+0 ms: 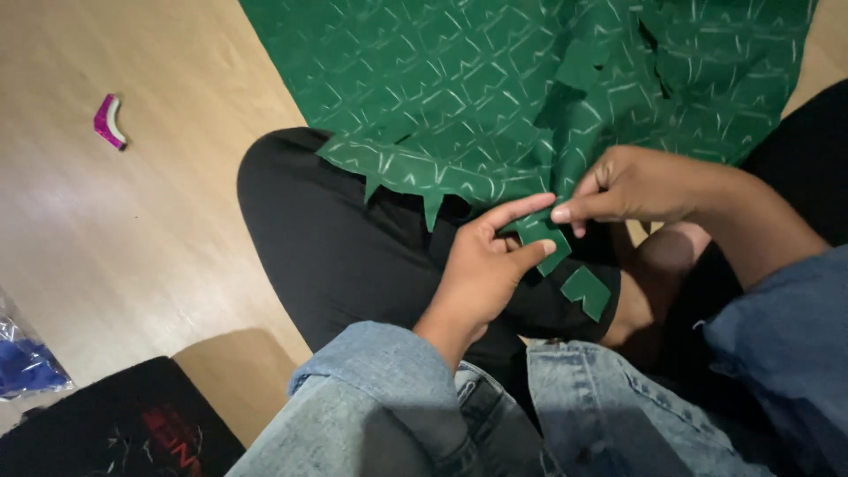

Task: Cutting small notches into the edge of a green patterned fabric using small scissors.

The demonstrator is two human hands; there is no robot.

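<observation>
The left hand point(484, 265) sits at the centre of the frame, index finger stretched out and thumb below it, the two pinching a small green felt piece point(541, 237) between them. The right hand point(629, 185) comes in from the right, its thumb and forefinger closed on the same piece from above, so the fingertips of both hands meet right at it. Both hands are clamped on the felt piece, which lies at the middle of the frame, just off the ragged lower edge of the big green sheet.

Just below and to the right of the hands, a second cut-out shape point(586, 291) of the same green rests on the person's black trouser leg point(336, 247). That leg is bent and crosses the middle of the picture, the knee pointing to the upper left.

The large green felt sheet point(495, 79) fills the upper centre and upper right, marked all over with pale chalk-like outlines and notched along its lower edge where shapes are cut away; its edge drapes over the knee.

Light blue denim sleeves point(389, 389) run from the bottom edge up to both wrists.

On the wooden floor point(132, 230), a small pink curved object point(109, 122) lies at the upper left. A clear bag with something blue inside point(22, 358) shows at the left edge, and a black cloth with red print point(124, 433) fills the lower left corner.
</observation>
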